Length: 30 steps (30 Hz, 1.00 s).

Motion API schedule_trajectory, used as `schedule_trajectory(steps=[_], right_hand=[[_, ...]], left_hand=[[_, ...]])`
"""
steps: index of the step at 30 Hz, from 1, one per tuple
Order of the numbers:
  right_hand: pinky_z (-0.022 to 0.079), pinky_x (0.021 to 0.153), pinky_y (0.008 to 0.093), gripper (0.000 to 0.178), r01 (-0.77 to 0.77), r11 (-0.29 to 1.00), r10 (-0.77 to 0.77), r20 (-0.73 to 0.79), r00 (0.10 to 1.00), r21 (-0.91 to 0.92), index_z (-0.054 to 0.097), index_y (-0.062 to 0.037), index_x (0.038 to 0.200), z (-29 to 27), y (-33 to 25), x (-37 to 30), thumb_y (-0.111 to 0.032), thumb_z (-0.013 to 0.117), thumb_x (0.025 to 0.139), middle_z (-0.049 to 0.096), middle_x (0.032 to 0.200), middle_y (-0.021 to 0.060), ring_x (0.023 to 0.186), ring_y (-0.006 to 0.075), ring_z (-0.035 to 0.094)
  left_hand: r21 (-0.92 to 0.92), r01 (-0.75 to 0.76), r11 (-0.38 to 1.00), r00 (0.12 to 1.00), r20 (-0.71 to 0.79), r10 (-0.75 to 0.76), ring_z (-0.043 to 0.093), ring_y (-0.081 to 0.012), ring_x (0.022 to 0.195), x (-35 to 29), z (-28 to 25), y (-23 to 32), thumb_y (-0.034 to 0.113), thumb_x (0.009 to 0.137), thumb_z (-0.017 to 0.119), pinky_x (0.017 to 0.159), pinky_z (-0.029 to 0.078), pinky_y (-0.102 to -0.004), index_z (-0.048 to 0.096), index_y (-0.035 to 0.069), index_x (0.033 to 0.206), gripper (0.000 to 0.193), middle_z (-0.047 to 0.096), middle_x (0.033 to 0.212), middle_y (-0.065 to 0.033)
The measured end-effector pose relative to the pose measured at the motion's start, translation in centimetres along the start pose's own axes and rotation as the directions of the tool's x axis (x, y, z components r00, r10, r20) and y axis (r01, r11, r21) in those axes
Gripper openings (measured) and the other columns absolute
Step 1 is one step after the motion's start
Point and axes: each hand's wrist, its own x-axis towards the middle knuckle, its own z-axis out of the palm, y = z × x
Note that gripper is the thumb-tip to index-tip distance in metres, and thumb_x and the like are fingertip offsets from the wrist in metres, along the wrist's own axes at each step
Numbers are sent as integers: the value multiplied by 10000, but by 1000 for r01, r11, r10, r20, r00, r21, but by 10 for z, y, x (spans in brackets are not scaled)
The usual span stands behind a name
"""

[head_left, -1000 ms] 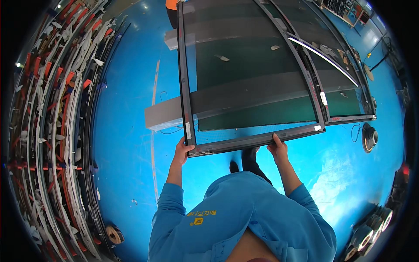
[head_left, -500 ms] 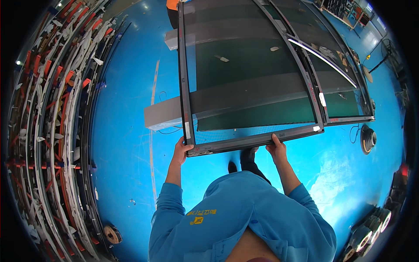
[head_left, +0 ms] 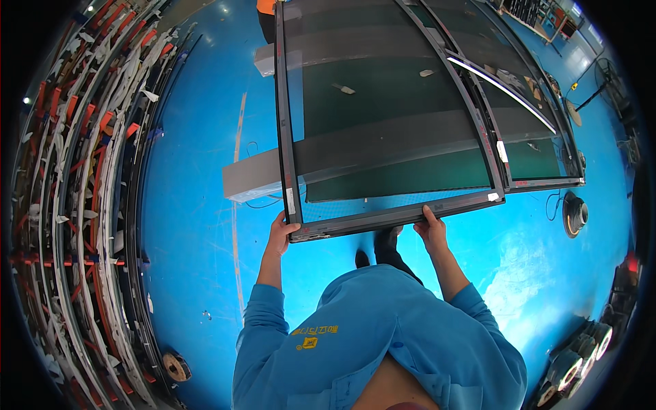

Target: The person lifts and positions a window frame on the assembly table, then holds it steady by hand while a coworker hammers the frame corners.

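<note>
A large dark grey window frame with a mesh screen [head_left: 403, 210] lies in front of me, its near bar closest to my body. My left hand [head_left: 279, 234] grips the near left corner, thumb on top and fingers underneath. Farther right, my right hand [head_left: 432, 231] holds the same near bar, its thumb over the upper face. Through the mesh I see a green-topped worktable [head_left: 403, 181] with grey crosswise bars. A second dark frame [head_left: 547, 183] lies to the right, and a slim white strip [head_left: 502, 87] slants across it.
A rack of long profiles [head_left: 89, 205] stands along the left. Another person in orange [head_left: 266, 7] is at the far end. A grey beam end [head_left: 253, 179] juts out left of the frame. Spools [head_left: 574, 365] stand lower right, a round dark reel [head_left: 575, 214] beside the worktable.
The frame's near edge has shifted slightly to the left and away from me, and both hands have moved with it, keeping their grip.
</note>
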Motion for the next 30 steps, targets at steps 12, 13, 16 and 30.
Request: schedule_trajectory(steps=[12, 13, 16, 30], right_hand=[[476, 513, 195, 370, 22, 1000, -22, -18, 1000, -23, 489, 70, 923, 2, 0, -2, -250, 631, 802, 576, 726, 131, 535, 134, 553], [476, 514, 195, 374, 21, 1000, -21, -13, 1000, -23, 487, 70, 926, 1, 0, -2, -251, 631, 802, 576, 730, 131, 537, 135, 554], [476, 515, 196, 380, 21, 999, -21, -5, 1000, -24, 484, 71, 932, 1, -1, -2, -255, 631, 802, 576, 738, 132, 541, 136, 556], [470, 516, 208, 360, 9, 997, -10, -24, 1000, -72, 515, 35, 915, 2, -2, -3, -284, 633, 795, 569, 714, 92, 543, 123, 538]], left_hand=[[-21, -14, 1000, 1000, -18, 13, 574, -313, 881, 1, -2, -3, -56, 644, 605, 773, 479, -369, 392, -28, 1212, 608, 547, 1054, -218], [-18, -12, 1000, 1000, -18, 12, 572, -309, 878, 1, -3, -4, -58, 645, 603, 771, 478, -363, 394, -27, 1211, 604, 547, 1053, -216], [-14, -9, 1000, 1000, -15, 9, 570, -301, 871, 2, -5, -6, -60, 646, 597, 768, 475, -352, 398, -25, 1208, 597, 548, 1051, -212], [20, -2, 1000, 999, -36, 3, 556, -297, 847, -1, 1, -1, -55, 654, 574, 778, 463, -344, 401, -36, 1208, 580, 540, 1054, -225]])
